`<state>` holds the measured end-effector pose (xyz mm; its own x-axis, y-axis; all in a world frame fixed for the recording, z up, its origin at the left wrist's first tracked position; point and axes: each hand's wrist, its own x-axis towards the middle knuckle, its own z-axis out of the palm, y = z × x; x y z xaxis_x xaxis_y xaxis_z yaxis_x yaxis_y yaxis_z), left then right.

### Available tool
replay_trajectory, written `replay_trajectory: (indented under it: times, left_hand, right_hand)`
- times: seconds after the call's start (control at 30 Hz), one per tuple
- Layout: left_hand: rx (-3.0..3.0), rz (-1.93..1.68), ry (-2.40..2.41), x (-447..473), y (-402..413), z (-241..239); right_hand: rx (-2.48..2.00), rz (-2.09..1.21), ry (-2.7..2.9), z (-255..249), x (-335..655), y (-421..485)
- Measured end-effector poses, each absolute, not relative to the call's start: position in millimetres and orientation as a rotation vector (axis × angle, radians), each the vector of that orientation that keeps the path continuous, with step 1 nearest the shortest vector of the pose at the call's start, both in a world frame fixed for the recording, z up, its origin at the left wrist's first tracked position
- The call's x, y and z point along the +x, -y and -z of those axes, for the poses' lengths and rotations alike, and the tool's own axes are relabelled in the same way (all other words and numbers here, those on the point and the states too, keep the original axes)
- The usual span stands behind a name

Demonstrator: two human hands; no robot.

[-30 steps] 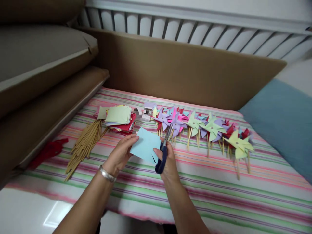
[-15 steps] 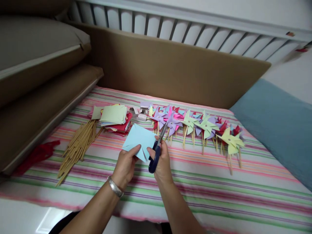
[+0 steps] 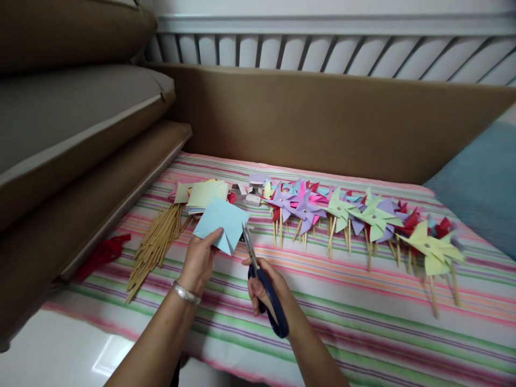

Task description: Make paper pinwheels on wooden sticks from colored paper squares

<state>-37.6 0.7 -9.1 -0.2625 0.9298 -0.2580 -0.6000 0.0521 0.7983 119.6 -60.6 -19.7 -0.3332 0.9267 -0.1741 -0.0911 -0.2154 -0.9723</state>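
Note:
A light blue square of paper (image 3: 221, 217), slit in from its corners, is pinched by my left hand (image 3: 199, 263) at its near edge, thumb on top. My right hand (image 3: 268, 287) grips dark-blue-handled scissors (image 3: 271, 303), fingers through the loops. The scissor blades point up and away, their tips at the right corner of the paper. Beyond the paper, partly covered by it, lies a stack of coloured paper squares (image 3: 207, 192). Finished paper pinwheels (image 3: 377, 215) on sticks lie in a row to the right.
A bundle of thin wooden sticks (image 3: 155, 244) lies left of my hands, beside a crumpled red bag (image 3: 102, 255). Small open boxes (image 3: 252, 193) stand behind the paper. Stacked cushions (image 3: 88, 118) rise at the left, and a brown panel (image 3: 302, 118) borders the striped cloth (image 3: 322, 328).
The scissors have swung from lying back in my right hand to pointing at the paper's right corner. My right hand has let go of the paper. The camera view has turned left.

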Motion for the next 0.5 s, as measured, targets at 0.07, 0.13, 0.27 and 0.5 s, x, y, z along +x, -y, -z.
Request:
replay_trajectory:
  times: [0.07, 0.13, 0.27, 0.5]
  left_hand:
    - [0.429, -1.550, -1.018, -39.0, -1.4, 8.8]
    - [0.411, -1.538, -1.010, -39.8, -1.4, 8.5]
    - [0.394, -1.524, -0.983, -39.7, -0.3, 7.2]
    - [0.439, -1.543, -0.977, -38.2, 2.2, 3.8]
  right_hand:
    - [-1.151, -1.689, 1.249, 20.7, 115.5, 62.6]
    - [-1.196, -1.728, 1.228, 20.7, 112.9, 63.7]
    - [-1.239, -1.798, 1.187, 18.5, 111.0, 64.0]
    - [-1.235, -1.831, 1.204, 19.4, 110.4, 65.1]
